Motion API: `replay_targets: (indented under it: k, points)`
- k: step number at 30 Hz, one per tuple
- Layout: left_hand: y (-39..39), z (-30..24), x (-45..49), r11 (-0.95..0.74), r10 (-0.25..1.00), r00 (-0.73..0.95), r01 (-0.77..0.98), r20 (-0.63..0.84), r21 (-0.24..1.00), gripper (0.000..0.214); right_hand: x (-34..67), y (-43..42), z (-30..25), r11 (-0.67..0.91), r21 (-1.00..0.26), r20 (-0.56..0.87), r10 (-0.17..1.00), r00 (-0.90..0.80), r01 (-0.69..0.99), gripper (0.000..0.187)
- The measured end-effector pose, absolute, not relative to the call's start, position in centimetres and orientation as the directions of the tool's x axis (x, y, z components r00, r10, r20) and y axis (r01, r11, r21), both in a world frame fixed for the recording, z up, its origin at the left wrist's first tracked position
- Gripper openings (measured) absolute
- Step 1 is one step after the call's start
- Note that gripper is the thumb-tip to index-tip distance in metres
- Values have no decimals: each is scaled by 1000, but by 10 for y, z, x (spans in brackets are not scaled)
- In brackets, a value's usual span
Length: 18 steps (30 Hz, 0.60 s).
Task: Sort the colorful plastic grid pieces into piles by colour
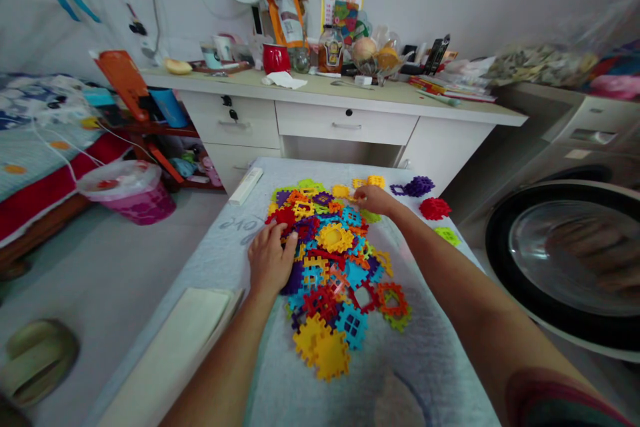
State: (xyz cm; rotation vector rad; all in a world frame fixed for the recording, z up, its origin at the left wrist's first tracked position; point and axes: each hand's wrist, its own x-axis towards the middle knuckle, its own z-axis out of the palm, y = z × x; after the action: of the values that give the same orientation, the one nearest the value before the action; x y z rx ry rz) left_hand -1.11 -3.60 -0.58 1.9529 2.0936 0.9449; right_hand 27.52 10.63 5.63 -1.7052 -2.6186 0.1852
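Observation:
A pile of colourful interlocking plastic tiles (pixel 335 260) lies on a small table covered with a grey cloth (pixel 440 347). My left hand (pixel 270 257) rests on the pile's left edge, fingers bent over red and purple pieces. My right hand (pixel 374 200) reaches to the far side of the pile, fingers pinched on a small orange-yellow tile. Separate small stacks sit beyond: yellow (pixel 370 181), purple (pixel 417 185), red (pixel 434 208) and a green piece (pixel 448 235).
A white remote-like bar (pixel 245 185) lies at the table's far left, a cream pad (pixel 173 347) at its near left. Behind stands a cluttered white desk (pixel 345 97). A washing machine (pixel 565 260) is to the right, a pink bin (pixel 127 190) and a bed to the left.

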Motion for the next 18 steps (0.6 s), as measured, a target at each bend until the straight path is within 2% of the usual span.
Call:
replay_targets:
  k: [7,13,18]
  points:
    - [-37,-5,-10,-27,938,-157,857,309,515,43,278,116,58,364,-64,4,931,-365,929,40]
    - [-37,-5,-10,-30,936,-156,858,316,512,43,274,118,49,306,102,50,949,-312,947,35]
    - [-37,-4,-10,-25,939,-159,852,304,523,43,272,115,42,338,102,7,940,-340,936,48]
